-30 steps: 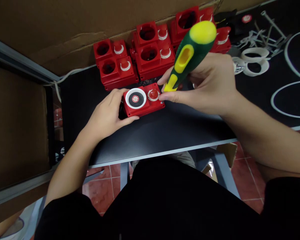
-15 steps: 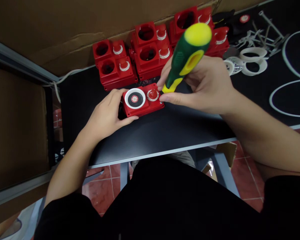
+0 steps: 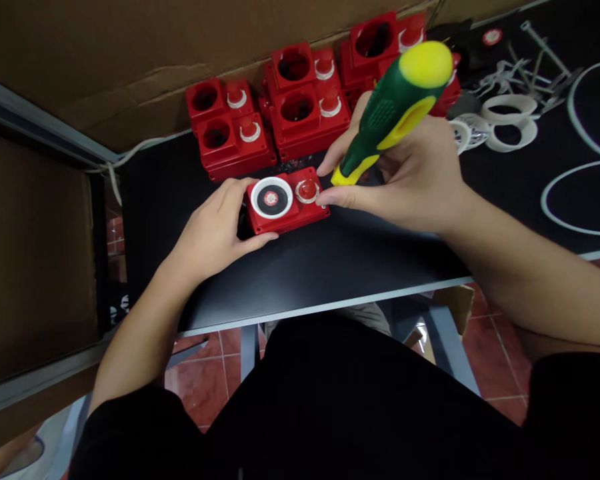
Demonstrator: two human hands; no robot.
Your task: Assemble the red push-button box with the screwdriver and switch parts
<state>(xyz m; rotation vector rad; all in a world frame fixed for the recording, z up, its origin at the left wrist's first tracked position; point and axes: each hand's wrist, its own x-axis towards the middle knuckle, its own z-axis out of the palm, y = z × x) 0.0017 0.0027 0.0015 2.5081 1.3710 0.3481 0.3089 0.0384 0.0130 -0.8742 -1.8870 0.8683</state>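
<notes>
On the black tabletop lies a red box-shaped housing (image 3: pixel 307 217) with a small red dome in a white collar. A white ring (image 3: pixel 255 200) around a black disc with a red-and-white centre sits on its left part. My left hand (image 3: pixel 215 223) grips the left end of this housing, thumb along the near side. My right hand (image 3: pixel 415 177) is closed on a screwdriver (image 3: pixel 393 110) with a green and yellow handle, tilted toward the upper right. Its shaft and tip are hidden. The right thumb and index fingertips are at the housing's right end.
Several similar red housings (image 3: pixel 240 160) stand stacked along the cardboard wall (image 3: pixel 130 60) at the back. White rings (image 3: pixel 509 107), metal pieces (image 3: pixel 545 50) and large white hoops (image 3: pixel 545 200) lie to the right. The table's pale front edge (image 3: pixel 330 305) runs before my body.
The screwdriver handle has swung a little to the right, tilting further over, and the right index finger has lifted slightly. My left hand and the housing have hardly moved.
</notes>
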